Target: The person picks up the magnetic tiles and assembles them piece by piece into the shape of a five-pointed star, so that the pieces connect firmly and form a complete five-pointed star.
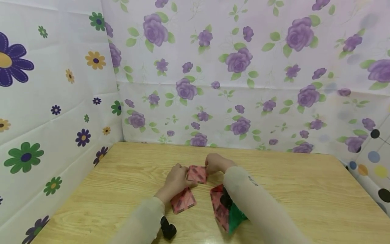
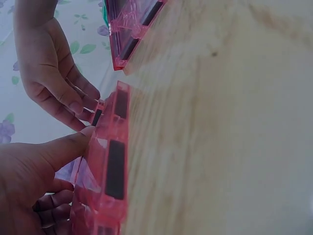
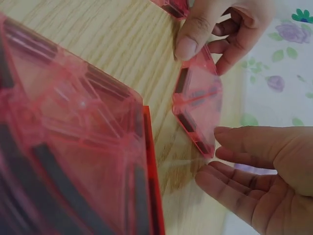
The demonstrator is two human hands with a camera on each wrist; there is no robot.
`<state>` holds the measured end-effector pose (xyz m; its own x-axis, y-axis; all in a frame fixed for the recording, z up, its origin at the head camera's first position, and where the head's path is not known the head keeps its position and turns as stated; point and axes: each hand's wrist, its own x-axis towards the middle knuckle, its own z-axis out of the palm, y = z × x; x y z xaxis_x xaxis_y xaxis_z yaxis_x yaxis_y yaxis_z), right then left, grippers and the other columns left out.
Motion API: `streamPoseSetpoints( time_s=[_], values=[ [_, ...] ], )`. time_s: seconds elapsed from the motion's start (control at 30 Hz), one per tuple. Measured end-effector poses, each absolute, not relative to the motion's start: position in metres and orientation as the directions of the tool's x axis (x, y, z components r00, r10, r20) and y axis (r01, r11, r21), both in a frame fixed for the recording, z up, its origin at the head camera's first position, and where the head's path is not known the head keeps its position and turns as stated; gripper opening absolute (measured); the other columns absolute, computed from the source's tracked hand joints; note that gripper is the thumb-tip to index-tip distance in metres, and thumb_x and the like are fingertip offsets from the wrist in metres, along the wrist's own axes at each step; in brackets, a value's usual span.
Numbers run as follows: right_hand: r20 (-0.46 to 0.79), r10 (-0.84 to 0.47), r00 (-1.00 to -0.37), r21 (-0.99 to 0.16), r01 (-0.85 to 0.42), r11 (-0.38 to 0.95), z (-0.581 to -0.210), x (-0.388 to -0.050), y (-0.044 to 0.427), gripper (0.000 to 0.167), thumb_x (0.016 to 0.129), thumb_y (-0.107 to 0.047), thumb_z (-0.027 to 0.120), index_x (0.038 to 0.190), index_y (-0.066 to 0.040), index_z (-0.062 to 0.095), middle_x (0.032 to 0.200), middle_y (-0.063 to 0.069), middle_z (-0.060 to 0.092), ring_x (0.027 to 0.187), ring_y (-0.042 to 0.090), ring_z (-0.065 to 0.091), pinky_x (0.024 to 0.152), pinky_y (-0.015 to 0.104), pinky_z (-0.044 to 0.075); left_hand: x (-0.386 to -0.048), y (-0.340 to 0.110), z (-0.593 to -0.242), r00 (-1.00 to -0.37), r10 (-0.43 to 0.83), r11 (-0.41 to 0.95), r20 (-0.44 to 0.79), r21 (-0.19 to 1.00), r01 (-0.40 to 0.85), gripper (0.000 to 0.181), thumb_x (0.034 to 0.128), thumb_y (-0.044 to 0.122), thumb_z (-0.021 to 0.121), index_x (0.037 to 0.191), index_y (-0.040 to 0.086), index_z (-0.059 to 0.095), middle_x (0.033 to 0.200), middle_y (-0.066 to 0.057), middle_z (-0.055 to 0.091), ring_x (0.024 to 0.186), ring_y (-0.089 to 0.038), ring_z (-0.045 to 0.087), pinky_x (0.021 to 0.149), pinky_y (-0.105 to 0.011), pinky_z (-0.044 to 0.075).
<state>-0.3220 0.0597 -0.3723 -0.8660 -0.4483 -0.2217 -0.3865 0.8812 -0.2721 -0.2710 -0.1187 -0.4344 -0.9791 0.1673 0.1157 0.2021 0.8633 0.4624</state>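
In the head view, a translucent pink square magnetic tile [image 1: 196, 174] lies between the two hands. My left hand [image 1: 176, 179] holds its left side, with the thumb along the near edge; the right wrist view shows this left hand [image 3: 230, 34] gripping the tile's end. The right hand [image 1: 217, 163] is at the far right corner, where its thumb and fingertips appear to pinch the tile [image 3: 198, 93]. A second pink square tile [image 1: 183, 201] lies on the table below my left wrist. In the left wrist view, a pink tile edge with dark magnets [image 2: 115, 169] fills the foreground.
A red, pink and green magnetic-tile structure [image 1: 220, 209] stands under the right forearm, partly hidden by it and the black wrist mount. The wooden table [image 1: 289, 189] meets a flower-print cloth [image 1: 213, 112] at the back and another cloth at the left.
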Motion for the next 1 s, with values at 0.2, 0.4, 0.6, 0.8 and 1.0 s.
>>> streamPoseSetpoints(
  time_s=[0.2, 0.4, 0.6, 0.8, 1.0],
  values=[
    [-0.214, -0.469, -0.857, -0.285, -0.404, 0.869, -0.376, -0.323, 0.056, 0.016, 0.079, -0.005, 0.069, 0.092, -0.001, 0.076, 0.095, 0.009, 0.074, 0.083, 0.015, 0.061, 0.077, 0.026, 0.052, -0.27, -0.118, -0.436, -0.97, 0.183, 0.844, 0.161, 0.48, 0.239, 0.061, 0.0709, 0.038, 0.084, 0.116, 0.001, 0.066, 0.088, -0.007, 0.051, 0.077, -0.018, 0.041, 0.066, -0.029, 0.037],
    [-0.202, -0.441, -0.875, -0.32, -0.367, 0.874, -0.379, -0.325, 0.056, 0.009, 0.075, -0.004, 0.071, 0.082, 0.0, 0.075, 0.082, 0.006, 0.072, 0.069, 0.011, 0.05, 0.066, 0.02, 0.046, -0.273, -0.119, -0.441, -0.964, 0.192, 0.832, 0.184, 0.491, 0.259, 0.065, 0.0703, 0.036, 0.085, 0.12, 0.0, 0.065, 0.093, -0.008, 0.053, 0.083, -0.019, 0.044, 0.071, -0.03, 0.04],
    [-0.211, -0.372, -0.904, -0.367, -0.279, 0.887, -0.375, -0.324, 0.056, 0.009, 0.079, -0.003, 0.066, 0.082, -0.001, 0.075, 0.081, 0.008, 0.074, 0.067, 0.01, 0.055, 0.062, 0.019, 0.044, -0.271, -0.119, -0.441, -0.954, 0.208, 0.81, 0.217, 0.508, 0.292, 0.065, 0.072, 0.031, 0.085, 0.124, -0.001, 0.06, 0.098, -0.012, 0.059, 0.087, -0.021, 0.054, 0.075, -0.035, 0.049],
    [-0.194, -0.323, -0.926, -0.444, -0.211, 0.871, -0.371, -0.322, 0.057, 0.009, 0.083, -0.002, 0.066, 0.088, -0.002, 0.073, 0.085, 0.01, 0.074, 0.076, 0.017, 0.068, 0.068, 0.021, 0.05, -0.267, -0.117, -0.44, -0.956, 0.194, 0.777, 0.218, 0.561, 0.286, 0.074, 0.0743, 0.025, 0.084, 0.135, -0.002, 0.051, 0.099, -0.013, 0.056, 0.078, -0.016, 0.049, 0.07, -0.031, 0.046],
    [-0.178, -0.293, -0.939, -0.552, -0.151, 0.82, -0.368, -0.32, 0.059, 0.011, 0.085, 0.002, 0.064, 0.09, 0.001, 0.074, 0.087, 0.013, 0.072, 0.073, 0.019, 0.07, 0.072, 0.029, 0.058, -0.267, -0.118, -0.438, -0.945, 0.193, 0.752, 0.264, 0.579, 0.315, 0.075, 0.0772, 0.014, 0.081, 0.14, -0.003, 0.044, 0.099, -0.012, 0.05, 0.075, -0.013, 0.047, 0.064, -0.025, 0.045]
  ],
)
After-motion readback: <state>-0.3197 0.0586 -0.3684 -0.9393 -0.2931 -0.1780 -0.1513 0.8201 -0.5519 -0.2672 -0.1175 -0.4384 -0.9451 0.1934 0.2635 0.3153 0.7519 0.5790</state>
